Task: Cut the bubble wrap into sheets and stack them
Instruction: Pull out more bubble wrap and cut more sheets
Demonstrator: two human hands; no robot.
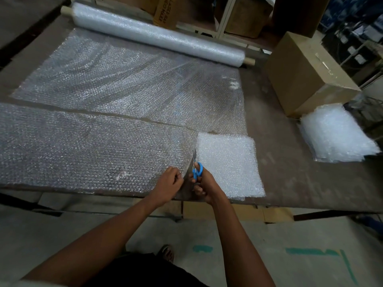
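On the brown worktable (pixel 290 179) I see my left hand (pixel 167 184) pinching the bubble wrap strip (pixel 83 146) edge, my right hand (pixel 204 186) gripping blue scissors (pixel 196 169) mid-cut; stacked sheets (pixel 335 133) beside a cardboard box (pixel 306 75)

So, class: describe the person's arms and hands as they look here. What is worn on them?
Both arms are bare up to the frame edge: no sleeves show. The left hand and right hand wear no gloves; no watch, ring or bracelet is visible. There are no cables or markings on them.
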